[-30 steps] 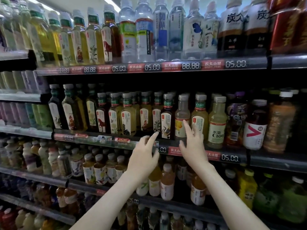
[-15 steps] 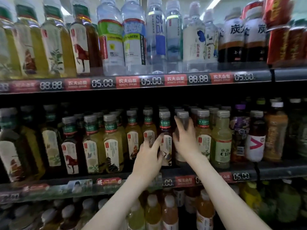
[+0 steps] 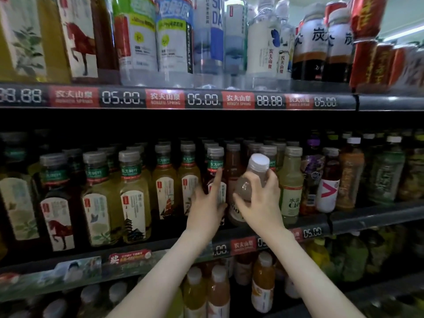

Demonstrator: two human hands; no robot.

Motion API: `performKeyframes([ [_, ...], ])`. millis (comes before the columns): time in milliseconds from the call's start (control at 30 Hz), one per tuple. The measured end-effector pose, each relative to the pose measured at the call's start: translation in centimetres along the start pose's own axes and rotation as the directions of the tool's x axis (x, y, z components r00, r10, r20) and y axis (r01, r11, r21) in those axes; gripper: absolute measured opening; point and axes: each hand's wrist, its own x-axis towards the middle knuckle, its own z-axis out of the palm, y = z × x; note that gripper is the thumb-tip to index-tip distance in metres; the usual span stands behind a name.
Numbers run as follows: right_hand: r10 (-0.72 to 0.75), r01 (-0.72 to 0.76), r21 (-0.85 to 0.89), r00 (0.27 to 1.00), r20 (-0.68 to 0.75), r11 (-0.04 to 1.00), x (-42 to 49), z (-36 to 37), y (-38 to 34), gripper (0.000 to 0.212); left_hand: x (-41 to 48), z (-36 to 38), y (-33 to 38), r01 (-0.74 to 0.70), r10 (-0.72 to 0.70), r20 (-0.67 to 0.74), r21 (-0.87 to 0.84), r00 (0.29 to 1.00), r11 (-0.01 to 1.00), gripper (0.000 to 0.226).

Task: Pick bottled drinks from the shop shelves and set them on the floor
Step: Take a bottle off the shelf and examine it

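Observation:
My right hand (image 3: 260, 198) grips a pale pinkish drink bottle with a white cap (image 3: 250, 180), which leans out to the right from the middle shelf (image 3: 367, 216). My left hand (image 3: 206, 203) holds a dark tea bottle with a green neck label (image 3: 214, 166) right beside it, forefinger stretched up its side and thumb round its label. That tea bottle stands upright in its row. Both forearms reach up from below.
Rows of tea bottles (image 3: 135, 196) fill the middle shelf to the left, and a pale green bottle (image 3: 291, 187) stands just right of my right hand. The upper shelf rail (image 3: 206, 98) with price tags hangs close overhead. More bottles (image 3: 218, 292) stand on the shelf below.
The view has closed in on the middle shelf. My right hand has taken the white-capped bottle and tipped it outward. My left hand has gone from reaching to holding the tea bottle.

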Motion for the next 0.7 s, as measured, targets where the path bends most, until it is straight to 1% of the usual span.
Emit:
performKeyframes([
  [67, -0.011, 0.011, 0.028, 1.000, 0.011, 1.000, -0.3, -0.2, 0.5, 0.062, -0.2, -0.1, 0.4, 0.025, -0.025, 0.001, 0.032, 1.000, 0.999, 0.096],
  [100, -0.024, 0.023, 0.052, 0.999, 0.022, 0.998, -0.4, -0.2, 0.6, 0.065, -0.5, -0.2, 0.7, 0.027, -0.025, -0.019, 0.074, 0.999, 0.997, 0.091],
  [200, -0.104, 0.099, 0.104, 0.994, 0.035, 0.990, -0.6, -0.5, 1.0, 0.073, -1.4, 0.2, 1.9, -0.062, 0.088, -0.105, 0.236, 0.991, 0.970, 0.078],
  [267, -0.148, 0.144, 0.125, 0.989, 0.025, 0.982, -0.9, -0.8, 0.9, 0.074, -2.0, 0.6, 2.7, -0.108, 0.145, -0.125, 0.266, 0.982, 0.958, 0.076],
  [367, -0.251, 0.250, 0.108, 0.968, -0.006, 0.962, -1.9, -1.6, 0.4, 0.070, -2.4, 0.9, 4.0, -0.088, 0.114, -0.152, 0.170, 0.982, 0.982, 0.066],
  [467, -0.364, 0.352, 0.130, 0.927, 0.084, 0.927, -2.8, -2.7, 0.4, 0.060, -2.8, 1.0, 4.6, -0.085, 0.119, -0.212, 0.163, 0.970, 0.983, 0.048],
  [533, -0.418, 0.392, 0.181, 0.898, 0.139, 0.902, -2.9, -4.0, 0.6, 0.050, -3.2, 1.3, 5.0, -0.087, 0.122, -0.242, 0.151, 0.962, 0.985, 0.046],
  [567, -0.454, 0.420, 0.215, 0.879, 0.143, 0.882, -2.8, -4.6, 0.9, 0.045, -3.4, 1.3, 5.3, -0.103, 0.133, -0.258, 0.124, 0.957, 0.987, 0.049],
  [600, -0.493, 0.453, 0.250, 0.860, 0.129, 0.856, -2.7, -5.3, 1.2, 0.041, -3.7, 1.4, 5.6, -0.133, 0.145, -0.280, 0.063, 0.949, 0.989, 0.052],
  [633, -0.521, 0.479, 0.281, 0.847, 0.100, 0.832, -2.6, -5.9, 1.6, 0.037, -3.9, 1.3, 6.0, -0.165, 0.145, -0.311, -0.041, 0.939, 0.985, 0.055],
  [667, -0.536, 0.495, 0.304, 0.842, 0.062, 0.814, -2.5, -6.4, 2.0, 0.033, -4.2, 1.2, 6.5, -0.190, 0.130, -0.340, -0.147, 0.931, 0.971, 0.058],
  [700, -0.537, 0.501, 0.322, 0.844, 0.025, 0.803, -2.4, -6.9, 2.3, 0.030, -4.4, 0.9, 6.9, -0.205, 0.123, -0.359, -0.200, 0.925, 0.958, 0.063],
])
